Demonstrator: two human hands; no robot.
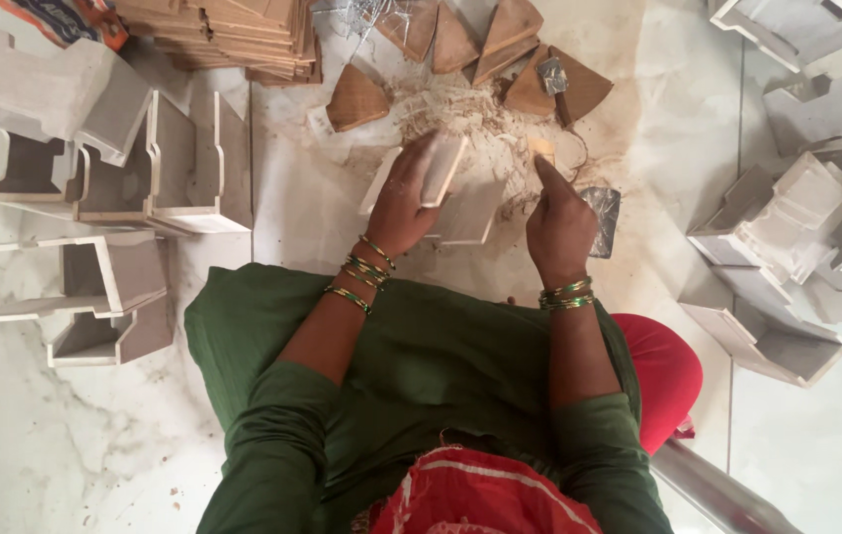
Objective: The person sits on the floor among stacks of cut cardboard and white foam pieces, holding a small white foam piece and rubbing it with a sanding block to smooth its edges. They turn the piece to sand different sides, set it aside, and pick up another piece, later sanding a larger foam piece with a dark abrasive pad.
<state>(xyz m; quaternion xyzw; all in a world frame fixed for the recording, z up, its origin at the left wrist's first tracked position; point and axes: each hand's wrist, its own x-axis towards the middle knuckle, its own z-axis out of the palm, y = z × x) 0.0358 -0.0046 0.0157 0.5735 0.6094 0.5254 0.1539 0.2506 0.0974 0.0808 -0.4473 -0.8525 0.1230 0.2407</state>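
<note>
My left hand [403, 203] grips a small white wooden piece [443, 168], an open box-like frame that stands on the marble floor in front of my knees. My right hand [559, 225] is closed around a small pale block [540, 148], pressed against the right side of that piece. Both wrists carry green and gold bangles. A patch of pale sawdust [460, 114] lies just beyond the piece. Green sleeves and a green lap fill the lower middle of the view.
Brown triangular wooden pieces [356, 99] lie beyond the dust. A stack of flat wooden boards [233, 35] sits at the top left. White box-shaped frames stand at the left [134, 168] and right [787, 227]. A crumpled clear bag [604, 208] lies by my right hand.
</note>
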